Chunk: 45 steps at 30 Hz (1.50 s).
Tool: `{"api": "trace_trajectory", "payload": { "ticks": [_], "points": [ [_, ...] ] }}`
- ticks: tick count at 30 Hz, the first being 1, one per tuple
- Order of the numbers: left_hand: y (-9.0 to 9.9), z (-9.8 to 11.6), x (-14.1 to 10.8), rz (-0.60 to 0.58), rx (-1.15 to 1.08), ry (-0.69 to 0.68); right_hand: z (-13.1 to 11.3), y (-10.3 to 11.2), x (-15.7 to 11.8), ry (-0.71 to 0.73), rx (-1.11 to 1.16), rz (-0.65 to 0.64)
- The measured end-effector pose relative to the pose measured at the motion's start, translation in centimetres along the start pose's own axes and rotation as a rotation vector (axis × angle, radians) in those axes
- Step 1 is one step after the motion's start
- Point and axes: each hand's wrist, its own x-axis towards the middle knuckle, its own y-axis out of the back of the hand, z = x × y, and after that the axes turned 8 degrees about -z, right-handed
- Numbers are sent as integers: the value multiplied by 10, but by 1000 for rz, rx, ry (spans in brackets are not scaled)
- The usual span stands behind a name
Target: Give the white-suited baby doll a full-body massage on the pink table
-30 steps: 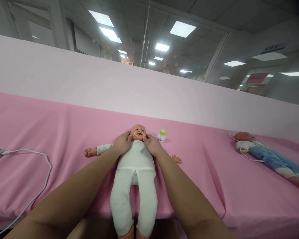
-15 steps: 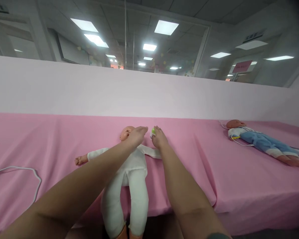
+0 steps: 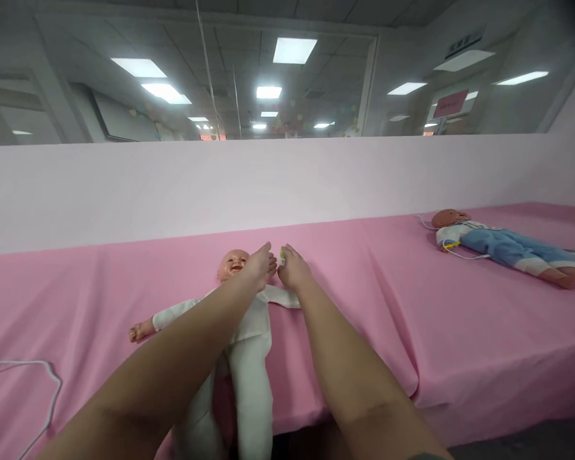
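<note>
A baby doll in a white long-sleeved suit lies face up on the pink cloth, arms spread and legs toward me. My left hand hovers over its shoulder beside the head, thumb apart from loosely bent fingers, with nothing visible in it. Just to the right, my right hand is closed around a small object with a bright green part. Most of that object is hidden by the fingers, so its kind cannot be made out. The two hands are close together but apart. My forearms cover part of the doll's body.
A second doll in blue trousers lies at the far right, with a white cord and a yellow piece by it. A white cable curves over the pink cloth at the left. Behind runs a low white wall topped with glass.
My view has tilted and shifted slightly. My left hand has turned from flat to thumb up with bent fingers, and the hands are closer together. The green object remains in my right hand.
</note>
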Motion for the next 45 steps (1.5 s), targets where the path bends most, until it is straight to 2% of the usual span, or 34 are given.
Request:
{"api": "trace_trajectory", "payload": {
  "ticks": [2,5,7,9,11,13,15,17,19,22,25,27,29,32,34,36,39,42,43,45],
  "points": [
    [14,14,-27,38,-70,26,-1,0,-3,4,23,13],
    [35,35,-72,81,-213,-78,-12,4,-8,4,32,87],
    [51,43,-99,85,-306,-165,-32,9,-15,63,49,142],
    [69,43,-117,88,-366,-233,-61,15,-28,206,88,164],
    [87,36,-125,107,-408,-274,-96,18,-46,419,133,85],
    [100,27,-126,131,-439,-287,-130,17,-68,624,166,-78],
    [105,18,-125,123,-466,-284,-156,11,-89,722,183,-239],
    [103,12,-126,67,-496,-271,-170,2,-103,757,165,-348],
    [97,9,-128,19,-527,-254,-174,-8,-106,755,97,-402],
    [90,11,-134,-60,-572,-199,-164,-19,-95,687,-25,-403],
    [95,13,-135,-158,-584,-194,-151,-21,-81,568,-86,-391],
    [104,14,-133,-127,-585,-239,-148,-19,-79,536,-99,-407],
    [115,16,-130,-37,-607,-297,-151,-18,-84,574,-100,-436],
    [125,17,-128,69,-642,-364,-164,-21,-97,729,-95,-501],
    [123,16,-128,49,-645,-356,-171,-25,-103,829,-94,-520],
    [115,14,-129,-22,-646,-311,-172,-28,-103,857,-109,-501],
    [100,11,-130,-135,-698,-231,-165,-28,-93,739,-170,-436],
    [97,9,-131,-241,-796,-196,-154,-23,-79,583,-229,-401],
    [100,10,-130,-245,-818,-200,-151,-21,-76,557,-239,-401],
    [110,13,-130,-166,-840,-235,-150,-18,-75,560,-244,-417]
  ]
}}
